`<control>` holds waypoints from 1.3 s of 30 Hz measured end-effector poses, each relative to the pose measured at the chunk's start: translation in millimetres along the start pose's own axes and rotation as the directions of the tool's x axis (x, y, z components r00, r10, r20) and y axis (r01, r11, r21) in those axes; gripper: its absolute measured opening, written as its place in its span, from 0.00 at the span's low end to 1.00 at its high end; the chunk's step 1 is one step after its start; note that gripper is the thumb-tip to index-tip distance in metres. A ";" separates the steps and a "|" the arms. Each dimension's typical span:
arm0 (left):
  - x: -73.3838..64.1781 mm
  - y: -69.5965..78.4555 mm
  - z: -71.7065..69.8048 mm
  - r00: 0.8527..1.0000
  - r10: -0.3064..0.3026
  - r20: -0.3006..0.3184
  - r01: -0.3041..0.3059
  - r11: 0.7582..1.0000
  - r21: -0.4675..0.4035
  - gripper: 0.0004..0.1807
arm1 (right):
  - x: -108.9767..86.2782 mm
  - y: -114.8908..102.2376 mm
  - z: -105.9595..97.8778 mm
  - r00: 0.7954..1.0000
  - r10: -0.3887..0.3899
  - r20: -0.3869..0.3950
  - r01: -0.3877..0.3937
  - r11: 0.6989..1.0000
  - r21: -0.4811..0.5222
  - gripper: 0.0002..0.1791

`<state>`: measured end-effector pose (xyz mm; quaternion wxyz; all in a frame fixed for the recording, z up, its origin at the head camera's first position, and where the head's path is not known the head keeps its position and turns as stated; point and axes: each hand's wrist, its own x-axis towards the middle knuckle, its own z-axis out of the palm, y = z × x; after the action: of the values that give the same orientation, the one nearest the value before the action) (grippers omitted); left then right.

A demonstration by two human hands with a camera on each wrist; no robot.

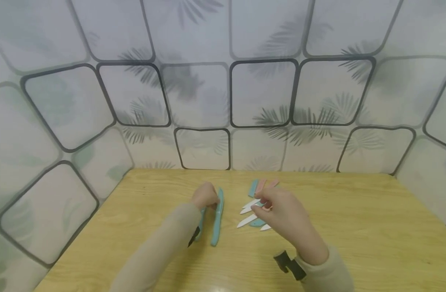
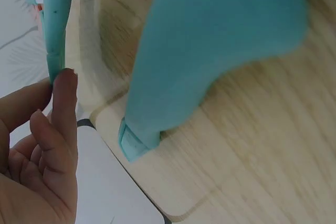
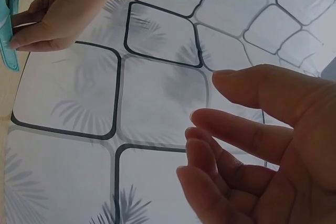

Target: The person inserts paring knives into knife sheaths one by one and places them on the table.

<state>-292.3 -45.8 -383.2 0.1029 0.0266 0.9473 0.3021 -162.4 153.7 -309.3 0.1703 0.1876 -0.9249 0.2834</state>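
Observation:
My left hand (image 1: 205,195) pinches a teal knife (image 1: 216,227) between thumb and finger at its far part. That knife is teal along its whole length; whether a sheath covers the blade I cannot tell. In the left wrist view the knife (image 2: 56,19) stands at the fingertips. A second teal knife-shaped piece (image 2: 210,40) lies on the table below the left wrist, partly hidden by the sleeve in the head view. My right hand (image 1: 283,211) hovers over several white-bladed knives (image 1: 247,221). Its fingers are loosely bent and hold nothing in the right wrist view.
Behind the white blades lie flat strips, one teal (image 1: 253,188) and others pink (image 1: 260,185). The right hand hides part of this group. All rest on a wooden table (image 1: 354,227), enclosed at the back and sides by a patterned covering (image 1: 259,93).

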 end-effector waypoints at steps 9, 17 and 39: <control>3.5 5.2 5.6 0.999 -0.012 -0.039 0.016 0.994 0.108 0.05 | -0.9 1.2 -1.6 0.999 -0.036 -0.021 0.036 0.999 0.004 0.07; 6.2 3.6 4.7 0.999 -0.004 -0.040 0.010 0.986 0.166 0.05 | -0.9 0.0 -1.7 1.000 -0.011 -0.012 0.011 1.000 0.001 0.07; 6.6 14.0 -4.3 0.997 0.070 -0.011 -0.065 0.963 0.262 0.09 | -1.4 3.5 -3.0 0.999 -0.040 -0.034 0.040 0.999 0.005 0.06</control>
<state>-299.9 -36.0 -372.9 0.0787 0.0692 0.9784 0.1782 -162.1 158.5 -309.3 0.1909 0.2015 -0.9172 0.2859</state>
